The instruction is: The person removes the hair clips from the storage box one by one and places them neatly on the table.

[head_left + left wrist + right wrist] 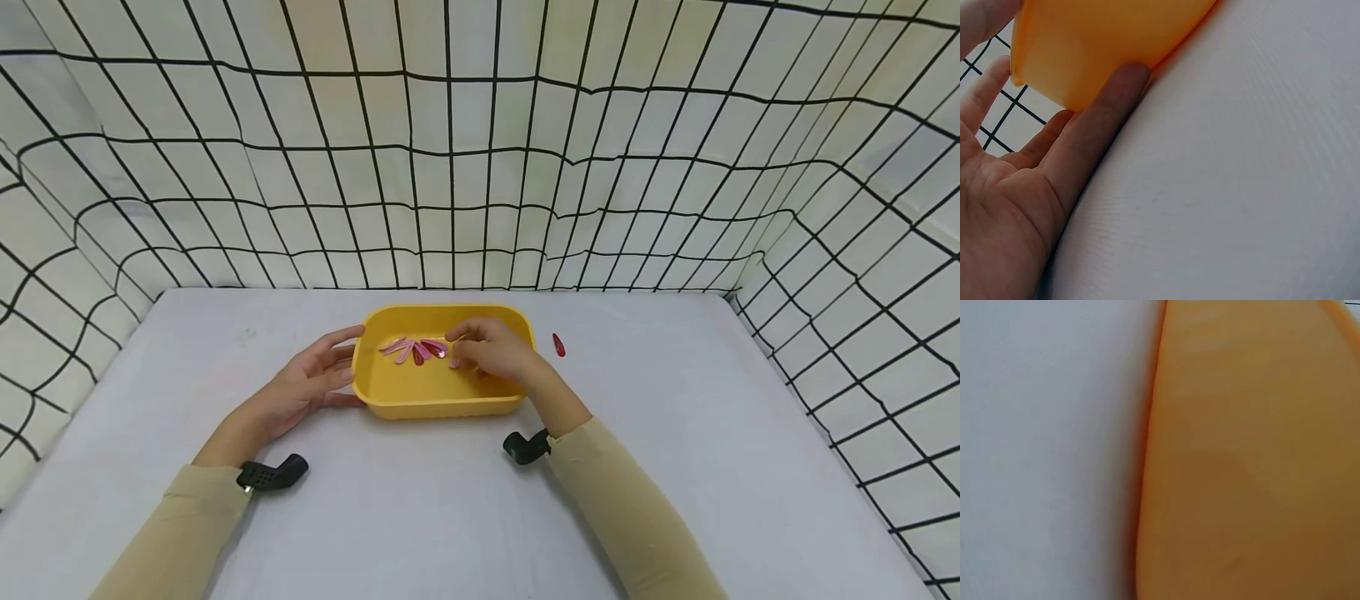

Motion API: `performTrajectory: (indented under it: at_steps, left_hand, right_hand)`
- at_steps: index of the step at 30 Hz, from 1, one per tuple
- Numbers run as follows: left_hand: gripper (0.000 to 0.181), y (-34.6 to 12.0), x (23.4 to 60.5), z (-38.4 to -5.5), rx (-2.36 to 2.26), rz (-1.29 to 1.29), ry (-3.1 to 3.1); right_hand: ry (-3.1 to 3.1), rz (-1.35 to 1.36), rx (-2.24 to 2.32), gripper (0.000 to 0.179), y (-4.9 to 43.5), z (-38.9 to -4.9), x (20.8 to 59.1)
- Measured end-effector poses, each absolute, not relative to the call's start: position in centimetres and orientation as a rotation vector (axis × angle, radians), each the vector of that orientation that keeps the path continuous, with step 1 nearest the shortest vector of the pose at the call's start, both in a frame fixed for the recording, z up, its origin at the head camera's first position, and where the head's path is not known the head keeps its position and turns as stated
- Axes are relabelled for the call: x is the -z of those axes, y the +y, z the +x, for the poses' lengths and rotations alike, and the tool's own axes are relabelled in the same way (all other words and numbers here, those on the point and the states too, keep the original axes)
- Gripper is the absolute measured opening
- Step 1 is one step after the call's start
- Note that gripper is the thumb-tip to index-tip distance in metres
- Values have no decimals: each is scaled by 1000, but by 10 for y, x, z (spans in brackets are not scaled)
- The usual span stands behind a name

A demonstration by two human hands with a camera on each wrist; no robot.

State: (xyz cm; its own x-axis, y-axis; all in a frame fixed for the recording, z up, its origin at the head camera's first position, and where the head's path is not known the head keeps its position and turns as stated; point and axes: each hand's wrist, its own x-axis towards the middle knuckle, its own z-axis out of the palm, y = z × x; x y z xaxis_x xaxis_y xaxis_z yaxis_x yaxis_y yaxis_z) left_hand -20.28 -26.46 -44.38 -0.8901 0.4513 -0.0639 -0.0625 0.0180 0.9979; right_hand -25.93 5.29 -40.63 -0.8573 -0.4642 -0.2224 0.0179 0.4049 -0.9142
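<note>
A yellow plastic tray (435, 408) stands on the white table, with several pink and red snap hair clips (417, 350) fanned out inside it. My left hand (311, 379) rests against the tray's left end, its fingers spread and fairly straight. The left wrist view shows those fingers (1100, 119) touching the tray's outer wall (1110, 44). Over the tray's right half, my right hand (491, 348) pinches a small pink hair clip (453, 363) at its fingertips, mostly covered. In the right wrist view only the tray's wall (1254, 456) and the tabletop show.
One red hair clip (558, 345) lies on the white tabletop (675, 433) to the right of the tray. Black netting (450, 154) over pale sheeting rises along the table's back and sides. Each wrist bears a black strap-on camera (272, 473).
</note>
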Motion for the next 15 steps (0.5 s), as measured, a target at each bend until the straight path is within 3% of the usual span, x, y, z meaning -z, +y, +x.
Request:
performTrajectory:
  at_steps: [15]
  left_hand:
    - [64, -265, 445, -204, -1937, 406, 1934]
  right_hand:
    - [2448, -452, 1151, 38, 43, -260, 406]
